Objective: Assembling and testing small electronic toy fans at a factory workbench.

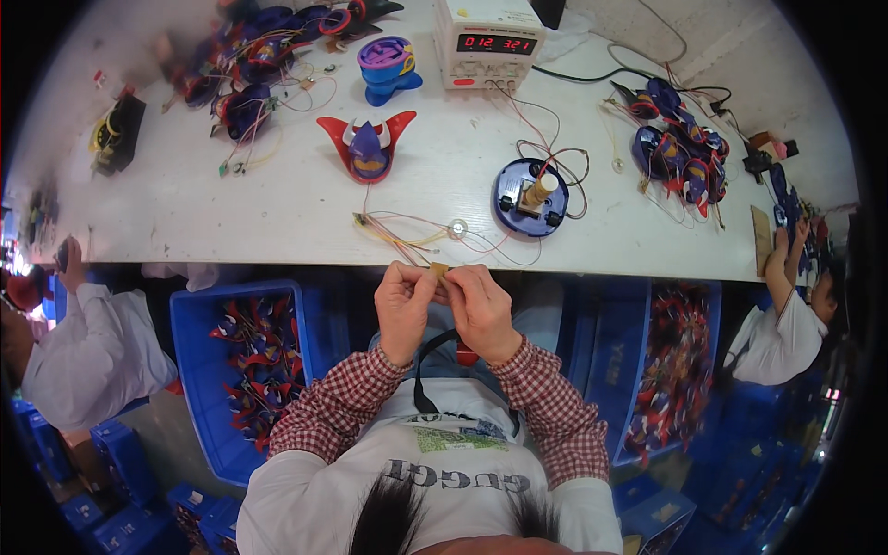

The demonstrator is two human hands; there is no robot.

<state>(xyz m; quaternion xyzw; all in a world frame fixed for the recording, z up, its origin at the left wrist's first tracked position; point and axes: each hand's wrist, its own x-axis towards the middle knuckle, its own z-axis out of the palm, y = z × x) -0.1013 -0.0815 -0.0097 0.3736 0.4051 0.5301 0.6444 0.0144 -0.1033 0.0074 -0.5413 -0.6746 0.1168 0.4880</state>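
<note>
At the table's near edge my left hand (404, 305) and my right hand (482, 311) meet, fingers pinched. Between the fingertips is a small tan circuit board (438, 269), partly covered by them. Thin red and yellow wires (404, 242) run from it across the tabletop. Among the wires lies a small round pale disc (457, 228). A red, purple and white horned toy part (368, 150) sits beyond, with a wire trailing from it toward my hands. To its right is a round dark blue base (530, 198) with a tan post standing in its middle.
A white power supply (490, 46) stands at the back beside a blue cup-shaped toy (388, 69). Wired toy parts pile up at the left (245, 111) and right (680, 148). Blue bins (181, 370) of parts flank my lap. A person sits on each side.
</note>
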